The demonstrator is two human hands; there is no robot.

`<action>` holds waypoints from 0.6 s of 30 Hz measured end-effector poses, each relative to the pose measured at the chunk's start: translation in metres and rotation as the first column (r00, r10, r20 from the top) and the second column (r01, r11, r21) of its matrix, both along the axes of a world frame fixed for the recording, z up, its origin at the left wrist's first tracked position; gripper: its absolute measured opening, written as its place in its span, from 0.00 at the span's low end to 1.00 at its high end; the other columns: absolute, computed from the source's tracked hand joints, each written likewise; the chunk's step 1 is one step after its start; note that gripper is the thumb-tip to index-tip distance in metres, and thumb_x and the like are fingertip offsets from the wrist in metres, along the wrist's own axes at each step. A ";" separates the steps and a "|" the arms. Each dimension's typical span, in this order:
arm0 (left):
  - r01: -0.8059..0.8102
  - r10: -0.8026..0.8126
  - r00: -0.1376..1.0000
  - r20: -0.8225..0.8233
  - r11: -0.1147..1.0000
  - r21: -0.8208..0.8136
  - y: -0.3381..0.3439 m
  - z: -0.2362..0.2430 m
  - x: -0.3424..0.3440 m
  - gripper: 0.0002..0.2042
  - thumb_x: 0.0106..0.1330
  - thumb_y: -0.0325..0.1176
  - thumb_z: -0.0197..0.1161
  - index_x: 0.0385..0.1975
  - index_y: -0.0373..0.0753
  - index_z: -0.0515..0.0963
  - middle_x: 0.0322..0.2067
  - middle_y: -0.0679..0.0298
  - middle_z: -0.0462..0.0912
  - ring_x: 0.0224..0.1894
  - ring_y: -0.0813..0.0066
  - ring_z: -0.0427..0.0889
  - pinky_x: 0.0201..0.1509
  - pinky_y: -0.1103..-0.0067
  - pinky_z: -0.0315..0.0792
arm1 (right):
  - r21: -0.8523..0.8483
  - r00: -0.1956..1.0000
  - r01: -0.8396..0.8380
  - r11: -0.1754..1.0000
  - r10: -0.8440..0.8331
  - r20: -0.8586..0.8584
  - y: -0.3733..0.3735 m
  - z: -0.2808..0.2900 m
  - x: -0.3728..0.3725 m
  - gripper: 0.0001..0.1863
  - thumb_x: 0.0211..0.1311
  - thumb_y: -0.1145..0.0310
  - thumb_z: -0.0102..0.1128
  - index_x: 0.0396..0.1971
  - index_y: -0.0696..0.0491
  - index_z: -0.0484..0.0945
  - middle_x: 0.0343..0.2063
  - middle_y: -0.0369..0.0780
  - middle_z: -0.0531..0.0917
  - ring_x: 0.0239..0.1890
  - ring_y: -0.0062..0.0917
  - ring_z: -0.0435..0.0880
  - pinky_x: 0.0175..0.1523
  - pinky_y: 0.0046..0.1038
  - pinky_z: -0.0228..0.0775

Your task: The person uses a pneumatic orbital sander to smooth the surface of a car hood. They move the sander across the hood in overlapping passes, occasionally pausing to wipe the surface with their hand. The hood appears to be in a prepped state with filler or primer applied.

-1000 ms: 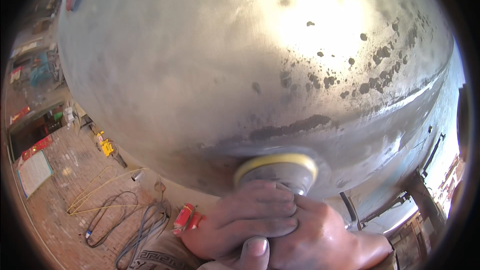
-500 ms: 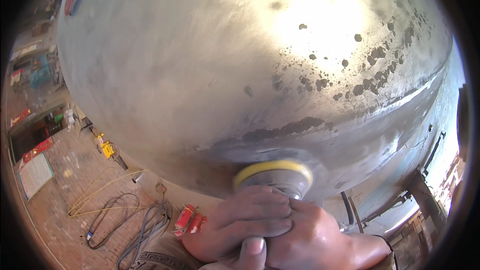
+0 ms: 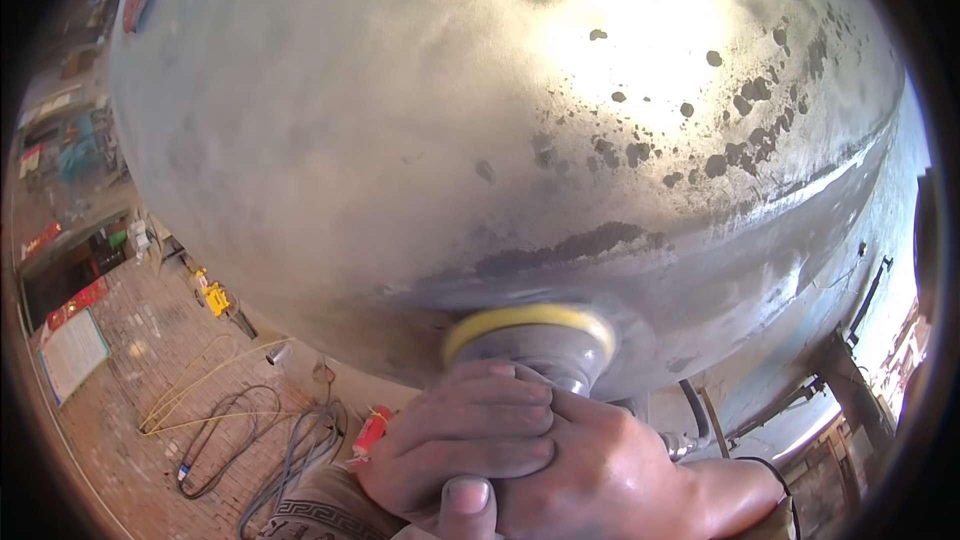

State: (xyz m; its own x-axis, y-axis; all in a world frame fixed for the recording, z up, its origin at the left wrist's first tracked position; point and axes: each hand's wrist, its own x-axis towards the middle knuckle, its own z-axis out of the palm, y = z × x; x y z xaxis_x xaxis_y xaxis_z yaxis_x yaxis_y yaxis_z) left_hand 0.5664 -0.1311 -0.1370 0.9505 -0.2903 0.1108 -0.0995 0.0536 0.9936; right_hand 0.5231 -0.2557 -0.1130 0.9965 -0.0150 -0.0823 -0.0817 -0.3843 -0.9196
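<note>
A round disc sander (image 3: 530, 345) with a yellow-edged pad lies against the underside of a large, rounded, grey metal shell (image 3: 300, 140). The pad's rim looks smeared, as if spinning. My right hand (image 3: 610, 455) is closed round the sander's body, most of which it hides. My left hand (image 3: 450, 430) is wrapped over the sander and my right hand's fingers, its thumb pointing up. Just above the pad runs a dark rough streak (image 3: 565, 248). Dark blotches (image 3: 740, 155) dot the shell on the right, beside a bright glare.
On the brick floor (image 3: 150, 340) at the left lie grey cables (image 3: 300, 450), a thin yellow cord (image 3: 200, 380) and a yellow power tool (image 3: 213, 297). A red cylinder (image 3: 372, 430) shows beside my left hand. A hose with a metal fitting (image 3: 680, 445) is by my right wrist.
Both hands and the sander have shifted slightly left and up along the shell. The pad stays against the metal, and my grip looks the same.
</note>
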 end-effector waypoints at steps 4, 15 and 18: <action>0.106 -0.103 0.994 -0.027 0.979 0.174 0.024 -0.006 -0.007 0.20 0.77 0.42 0.47 0.31 0.33 0.77 0.31 0.48 0.84 0.34 0.55 0.85 0.50 0.56 0.82 | 0.080 1.000 0.011 0.997 -0.010 -0.011 0.002 -0.013 0.002 0.21 0.75 0.59 0.56 0.21 0.54 0.76 0.20 0.42 0.79 0.22 0.40 0.86 0.28 0.37 0.85; -0.334 0.330 0.941 -0.082 0.942 -0.044 -0.022 -0.004 -0.015 0.19 0.73 0.39 0.59 0.28 0.27 0.84 0.32 0.43 0.89 0.36 0.50 0.91 0.52 0.56 0.84 | 0.106 0.975 0.187 0.977 -0.197 0.102 0.022 -0.015 0.015 0.21 0.77 0.59 0.53 0.22 0.53 0.75 0.20 0.41 0.78 0.22 0.41 0.86 0.29 0.37 0.86; -0.026 0.026 0.999 -0.030 1.000 0.016 0.008 -0.005 -0.002 0.19 0.74 0.38 0.58 0.32 0.26 0.85 0.34 0.41 0.89 0.37 0.49 0.91 0.54 0.56 0.84 | 0.178 0.994 0.058 0.982 -0.073 0.081 0.008 -0.013 0.013 0.22 0.80 0.62 0.50 0.21 0.55 0.75 0.23 0.43 0.79 0.30 0.39 0.88 0.42 0.39 0.87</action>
